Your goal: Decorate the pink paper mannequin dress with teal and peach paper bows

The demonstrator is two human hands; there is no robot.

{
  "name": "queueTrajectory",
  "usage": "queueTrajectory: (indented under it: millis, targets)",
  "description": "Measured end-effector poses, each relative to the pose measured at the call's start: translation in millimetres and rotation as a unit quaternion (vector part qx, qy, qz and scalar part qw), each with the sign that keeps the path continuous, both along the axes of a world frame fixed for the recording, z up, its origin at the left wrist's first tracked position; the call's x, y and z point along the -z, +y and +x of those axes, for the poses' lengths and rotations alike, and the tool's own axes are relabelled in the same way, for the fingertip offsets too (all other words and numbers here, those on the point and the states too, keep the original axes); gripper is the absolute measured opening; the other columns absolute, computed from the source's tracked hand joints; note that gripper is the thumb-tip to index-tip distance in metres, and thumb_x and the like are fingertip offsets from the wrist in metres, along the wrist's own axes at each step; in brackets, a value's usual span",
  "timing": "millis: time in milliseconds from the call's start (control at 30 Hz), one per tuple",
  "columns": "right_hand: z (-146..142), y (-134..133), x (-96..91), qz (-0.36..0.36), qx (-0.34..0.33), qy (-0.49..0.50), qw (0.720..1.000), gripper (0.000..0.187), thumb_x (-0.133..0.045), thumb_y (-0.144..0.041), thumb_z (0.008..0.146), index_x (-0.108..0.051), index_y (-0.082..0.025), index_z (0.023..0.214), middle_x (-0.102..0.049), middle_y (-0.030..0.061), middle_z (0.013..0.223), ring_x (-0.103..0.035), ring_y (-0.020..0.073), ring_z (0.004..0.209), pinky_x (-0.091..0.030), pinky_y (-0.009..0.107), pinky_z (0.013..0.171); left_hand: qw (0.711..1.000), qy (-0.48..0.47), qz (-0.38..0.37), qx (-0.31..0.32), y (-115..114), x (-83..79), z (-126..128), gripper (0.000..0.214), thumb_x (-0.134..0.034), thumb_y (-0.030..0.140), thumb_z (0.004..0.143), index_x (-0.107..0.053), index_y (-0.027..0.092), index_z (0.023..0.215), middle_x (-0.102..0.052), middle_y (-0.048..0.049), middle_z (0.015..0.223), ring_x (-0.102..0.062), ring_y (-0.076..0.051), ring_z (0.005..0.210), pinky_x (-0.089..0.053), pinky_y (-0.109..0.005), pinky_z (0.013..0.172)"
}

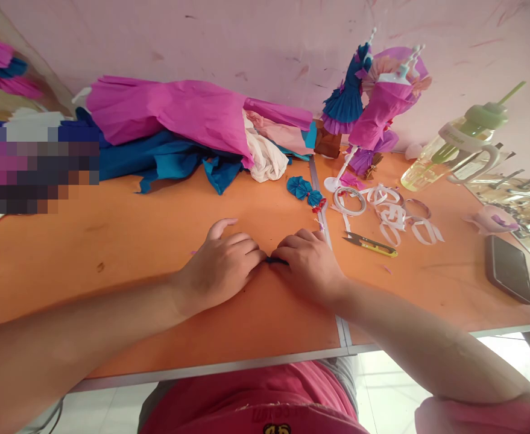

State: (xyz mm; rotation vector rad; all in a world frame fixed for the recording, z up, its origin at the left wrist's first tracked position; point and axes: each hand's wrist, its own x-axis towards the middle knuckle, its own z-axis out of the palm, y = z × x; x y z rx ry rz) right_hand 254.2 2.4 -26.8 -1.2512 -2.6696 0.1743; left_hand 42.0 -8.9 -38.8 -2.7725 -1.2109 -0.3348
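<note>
My left hand point(226, 265) and my right hand point(309, 264) rest close together on the orange table, backs up. A thin dark blue strip, apparently crepe paper point(277, 261), shows in the small gap between them. Both hands' fingers are curled in and pinch its ends; most of it is hidden beneath them. My left thumb sticks out to the side. Just beyond my right hand lie gathered blue paper rosettes point(305, 191) with a bit of red. Yellow-handled thread snips point(370, 243) are to the right of that hand.
Pink crepe paper point(169, 111) and blue paper point(169, 160) lie along the wall. Dressed miniature stands point(377, 114), a tape roll point(350, 202), white ribbon loops point(394, 216), a drink bottle point(461, 144) and a phone point(509, 269) are at right. A metal seam crosses the table point(156, 337).
</note>
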Motion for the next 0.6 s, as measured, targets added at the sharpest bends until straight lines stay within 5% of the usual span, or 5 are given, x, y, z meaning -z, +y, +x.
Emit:
queueTrajectory:
  millis: [200, 333, 600]
  targets:
    - [2.3, -0.3, 0.2, 0.021, 0.001, -0.02, 1.0, 0.025, -0.049, -0.029, 0.097, -0.073, -0.023, 0.093, -0.07, 0.0034, 0.091, -0.054, 0.0182, 0.088, -0.028, 0.036, 0.078, 0.999, -0.042, 0.006, 0.009, 0.1, -1.9, 0.2, 0.022, -0.048, 0.019, 0.091, -0.07, 0.022, 0.094, -0.068, -0.0025, 0.083, -0.063, -0.021, 0.086, -0.029, -0.053, 0.108]
    - [2.3, -3.2, 1.3, 0.076, -0.036, -0.025, 0.996, 0.023, -0.047, -0.023, 0.097, -0.071, -0.023, 0.097, -0.069, 0.0042, 0.091, -0.052, 0.0196, 0.093, -0.026, 0.039, 0.081, 0.996, -0.084, 0.013, -0.008, -7.2, -14.4, 5.9, 0.03, -0.059, 0.032, 0.085, -0.07, 0.018, 0.109, -0.065, -0.0119, 0.108, -0.056, -0.03, 0.112, -0.038, -0.051, 0.102]
    - [1.4, -8.8, 4.7, 0.135, -0.064, 0.014, 0.989, 0.018, -0.05, -0.017, 0.095, -0.067, -0.021, 0.094, -0.07, 0.0027, 0.095, -0.052, 0.0182, 0.093, -0.027, 0.04, 0.083, 0.995, -0.09, 0.027, -0.03, -9.0, -8.7, 7.6, 0.021, -0.053, 0.02, 0.088, -0.073, 0.026, 0.087, -0.063, -0.0036, 0.126, -0.044, -0.029, 0.135, -0.02, -0.055, 0.109]
